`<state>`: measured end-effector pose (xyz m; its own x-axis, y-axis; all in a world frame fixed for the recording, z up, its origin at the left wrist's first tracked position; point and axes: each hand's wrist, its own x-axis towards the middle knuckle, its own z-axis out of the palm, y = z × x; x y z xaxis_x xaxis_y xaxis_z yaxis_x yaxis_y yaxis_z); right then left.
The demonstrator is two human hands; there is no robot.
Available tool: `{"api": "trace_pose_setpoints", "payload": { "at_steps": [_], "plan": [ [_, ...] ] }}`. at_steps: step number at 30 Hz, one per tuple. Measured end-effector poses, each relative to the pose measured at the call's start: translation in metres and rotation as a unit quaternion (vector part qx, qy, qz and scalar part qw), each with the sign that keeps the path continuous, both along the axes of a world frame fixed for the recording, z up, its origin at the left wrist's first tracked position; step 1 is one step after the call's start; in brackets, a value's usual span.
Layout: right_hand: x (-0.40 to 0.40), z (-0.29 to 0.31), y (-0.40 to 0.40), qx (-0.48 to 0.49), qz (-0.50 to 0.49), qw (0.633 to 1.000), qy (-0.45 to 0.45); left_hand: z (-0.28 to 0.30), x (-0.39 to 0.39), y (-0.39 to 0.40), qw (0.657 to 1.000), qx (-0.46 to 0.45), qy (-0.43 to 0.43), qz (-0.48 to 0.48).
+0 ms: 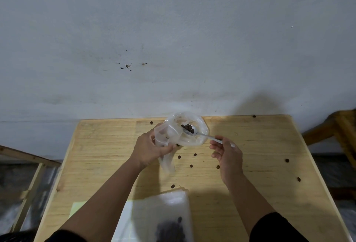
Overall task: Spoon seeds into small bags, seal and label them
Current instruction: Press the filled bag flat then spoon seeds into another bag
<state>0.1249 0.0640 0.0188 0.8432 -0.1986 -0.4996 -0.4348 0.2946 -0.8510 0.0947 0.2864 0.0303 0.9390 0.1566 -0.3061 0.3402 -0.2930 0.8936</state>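
Mid-fill: left hand (149, 148) pinches small clear bag (165, 145) open, right hand (227, 155) grips loaded spoon (194, 133). One filled bag (169, 220) sits nearby. Sealing, labelling pending.

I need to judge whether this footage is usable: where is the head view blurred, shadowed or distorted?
Head view: the filled bag at the bottom edge is soft and out of focus; the spoon and loose seeds are sharp; a head-like shadow falls on the wall behind the table; wide-angle lens splays the table edges outward.
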Motion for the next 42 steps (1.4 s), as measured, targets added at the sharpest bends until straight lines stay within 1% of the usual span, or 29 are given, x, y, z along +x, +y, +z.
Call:
{"api": "trace_pose_setpoints", "payload": {
  "at_steps": [2, 7, 9, 11, 13, 18, 22, 25, 31, 42],
  "plan": [
    [-0.001, 0.001, -0.003, -0.015, -0.001, 1.0, -0.006, 0.0, 0.0, 0.001, 1.0, 0.0, -0.002, -0.001],
    [0.0, 0.004, -0.005, -0.086, 0.001, 0.996, -0.023, -0.002, 0.001, -0.003, 1.0, 0.013, -0.006, -0.02],
    [0.0, 0.004, -0.005, -0.125, 0.01, 0.991, -0.037, -0.003, 0.002, -0.002, 1.0, 0.012, -0.006, -0.018],
    [0.0, 0.004, -0.005, -0.142, 0.009, 0.988, -0.053, -0.002, 0.002, -0.002, 1.0, 0.012, -0.007, -0.019],
    [0.0, 0.004, -0.005, -0.126, -0.003, 0.991, -0.053, -0.001, 0.002, -0.003, 1.0, 0.014, -0.006, -0.021],
    [0.001, 0.004, -0.004, -0.041, -0.046, 0.998, 0.003, 0.004, 0.0, -0.005, 0.999, 0.022, -0.012, -0.039],
    [0.005, 0.002, -0.004, -0.022, -0.048, 0.998, 0.024, 0.005, -0.002, -0.005, 0.999, 0.012, -0.012, -0.041],
    [0.006, 0.002, -0.007, -0.036, -0.04, 0.998, 0.017, 0.005, -0.001, -0.002, 0.999, 0.023, -0.009, -0.035],
    [0.005, 0.009, -0.01, -0.085, -0.003, 0.996, -0.029, 0.003, 0.001, -0.004, 0.999, 0.04, -0.006, -0.032],
    [0.007, 0.018, -0.009, -0.082, -0.038, 0.995, -0.042, 0.006, 0.001, -0.009, 0.999, 0.035, -0.005, -0.042]
  ]
}}
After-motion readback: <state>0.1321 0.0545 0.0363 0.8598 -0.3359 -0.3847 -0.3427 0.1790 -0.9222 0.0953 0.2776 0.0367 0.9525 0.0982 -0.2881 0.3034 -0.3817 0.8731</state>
